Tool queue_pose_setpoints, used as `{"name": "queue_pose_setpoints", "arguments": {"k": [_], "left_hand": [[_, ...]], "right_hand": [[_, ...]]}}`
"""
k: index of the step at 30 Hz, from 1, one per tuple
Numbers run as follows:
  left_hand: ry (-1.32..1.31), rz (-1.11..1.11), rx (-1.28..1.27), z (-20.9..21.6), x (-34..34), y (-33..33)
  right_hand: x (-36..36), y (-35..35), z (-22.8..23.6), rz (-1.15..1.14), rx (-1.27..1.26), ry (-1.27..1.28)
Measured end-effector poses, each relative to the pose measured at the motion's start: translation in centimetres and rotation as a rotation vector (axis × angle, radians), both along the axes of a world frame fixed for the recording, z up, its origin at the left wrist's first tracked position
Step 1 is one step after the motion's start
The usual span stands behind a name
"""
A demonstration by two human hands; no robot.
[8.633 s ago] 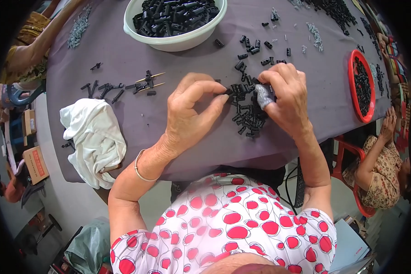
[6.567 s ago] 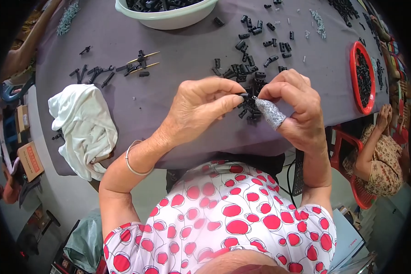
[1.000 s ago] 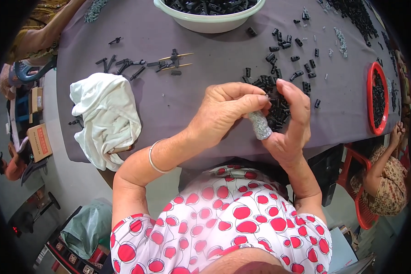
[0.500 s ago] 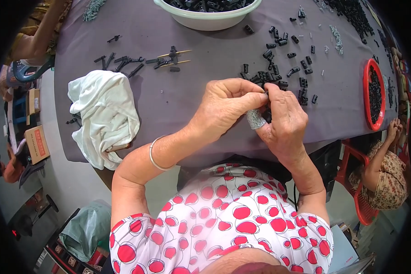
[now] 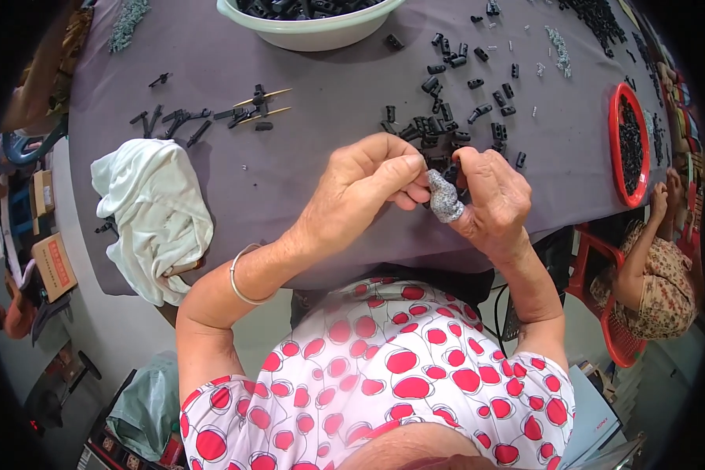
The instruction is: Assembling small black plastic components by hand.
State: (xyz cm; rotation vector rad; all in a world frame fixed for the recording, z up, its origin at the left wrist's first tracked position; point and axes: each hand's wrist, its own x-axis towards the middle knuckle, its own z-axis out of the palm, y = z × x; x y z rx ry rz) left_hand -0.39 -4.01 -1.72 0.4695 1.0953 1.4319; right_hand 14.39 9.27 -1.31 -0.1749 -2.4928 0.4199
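My left hand point(image 5: 368, 178) is closed in a pinch, thumb against the bent fingers; whatever its tips hold is hidden. Right beside it, my right hand point(image 5: 493, 192) grips a small black plastic part point(image 5: 451, 171) between the fingers and the thumb. A grey speckled thumb cover point(image 5: 445, 197) wraps that thumb, its tip close to my left fingertips. Just beyond both hands lies a loose pile of short black cylindrical parts point(image 5: 431, 125), with more scattered farther off.
A white cloth point(image 5: 157, 215) lies at the table's left edge. Beyond it are black sticks point(image 5: 200, 133) and two thin wooden sticks point(image 5: 266, 114). A white basin point(image 5: 313, 35) of black parts stands at the back; a red tray point(image 5: 642, 180) is at right, near another person's hands point(image 5: 666, 192).
The view has shifted, so the table things sit farther left. My fingertips, pressed together before, have parted slightly, and the right thumb cover now shows more fully, with the black part beside it.
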Motion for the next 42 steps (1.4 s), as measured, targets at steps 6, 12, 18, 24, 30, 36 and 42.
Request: {"name": "queue_pose_setpoints", "arguments": {"k": [6,12,18,24,30,36,42], "left_hand": [[0.071,-0.052,-0.011,0.2,-0.1,0.1],[0.119,-0.133,-0.024,0.5,-0.5,0.1],[0.174,-0.183,-0.084,1.4,-0.6,0.3],[0.185,-0.16,-0.121,1.2,-0.5,0.2],[0.309,-0.217,-0.067,0.4,-0.5,0.2],[0.241,-0.26,-0.08,0.8,-0.5,0.1],[0.21,-0.281,-0.107,1.3,-0.9,0.2]], "right_hand": [[0.2,-0.1,0.0,0.029,-0.021,0.025],[0.0,-0.7,0.0,0.035,-0.06,0.06],[-0.1,-1.4,-0.1,0.036,-0.007,0.063],[-0.2,-1.4,-0.3,0.057,0.075,0.017],[0.8,-1.0,-0.4,0.153,0.1,-0.051],[0.5,-0.2,0.4,0.213,-0.035,-0.013],[0.3,-1.2,-0.5,0.146,-0.093,0.021]]}}
